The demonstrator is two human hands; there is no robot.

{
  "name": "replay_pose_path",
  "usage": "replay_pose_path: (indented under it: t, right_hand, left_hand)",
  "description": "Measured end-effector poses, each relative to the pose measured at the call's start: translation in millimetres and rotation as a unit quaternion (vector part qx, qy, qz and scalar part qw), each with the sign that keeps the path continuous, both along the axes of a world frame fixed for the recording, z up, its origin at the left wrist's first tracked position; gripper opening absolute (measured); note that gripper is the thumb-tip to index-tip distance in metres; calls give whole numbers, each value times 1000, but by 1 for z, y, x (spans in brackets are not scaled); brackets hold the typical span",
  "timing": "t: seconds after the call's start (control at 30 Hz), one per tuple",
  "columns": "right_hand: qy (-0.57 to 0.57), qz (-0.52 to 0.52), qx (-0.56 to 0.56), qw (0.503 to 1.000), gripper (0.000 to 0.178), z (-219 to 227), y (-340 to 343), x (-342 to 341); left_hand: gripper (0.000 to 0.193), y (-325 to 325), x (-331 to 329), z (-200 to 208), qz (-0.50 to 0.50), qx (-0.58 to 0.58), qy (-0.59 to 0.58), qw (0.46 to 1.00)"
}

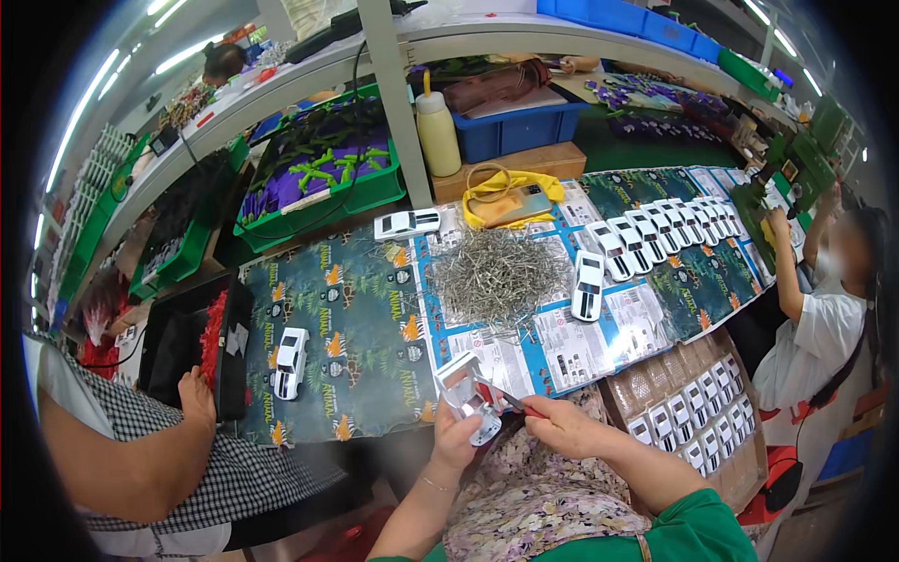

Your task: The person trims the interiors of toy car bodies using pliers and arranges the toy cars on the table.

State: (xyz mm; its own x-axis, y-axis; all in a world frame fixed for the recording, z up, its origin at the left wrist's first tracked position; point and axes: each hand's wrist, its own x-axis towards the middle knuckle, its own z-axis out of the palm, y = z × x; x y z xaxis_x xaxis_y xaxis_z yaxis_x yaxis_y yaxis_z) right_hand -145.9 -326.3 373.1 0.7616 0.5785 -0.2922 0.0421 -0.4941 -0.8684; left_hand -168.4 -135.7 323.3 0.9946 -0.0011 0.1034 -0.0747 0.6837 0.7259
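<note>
A long table (361,351), spread with dark green patterned sheets and pale printed panels edged in blue, crosses the middle of the frame. At its near edge, lower right, sits a brown cardboard box (745,468) with rows of white toy cars; at left stands a black plastic tray (234,375), a co-worker's hand at its rim. A tangled heap of thin silvery metal pieces (501,276) lies at centre, with a slanting row of white toy cars (646,236) to its upper right. In the lower centre, the left hand (454,437) is curled around a hollow white plastic toy car body (460,373), inner side showing, held at the near edge below the heap. The right hand (565,427) is closed around the red handle of a slim dark tool (512,402), which points toward the car body. Left of the hands, patterned sheet stretches between the heap and a lone white toy car (290,363).
</note>
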Motion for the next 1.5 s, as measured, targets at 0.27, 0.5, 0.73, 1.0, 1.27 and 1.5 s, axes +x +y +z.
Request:
replay_pose_path:
  t: [0.27,0.5,0.73,1.0,1.27,1.5]
  right_hand:
    - [25,22,26,999,39,9,1,0]
    - [6,31,49,998,42,5,-2,-2]
    - [15,37,49,998,40,10,1,-1]
    - [-23,41,33,998,33,10,2,-3]
    - [-110,76,13,991,29,22,20,-16]
    - [-193,123,-36,973,24,20,27,-16]
  left_hand:
    - [53,22,-8,3,-26,-106,72,991]
    - [53,19,-13,16,-41,-175,97,979]
    - [49,26,-11,12,-80,-200,67,974]
    - [56,36,-9,2,30,-120,43,991]
    - [61,36,-16,14,92,-82,16,992]
    - [57,43,-19,13,60,-98,28,993]
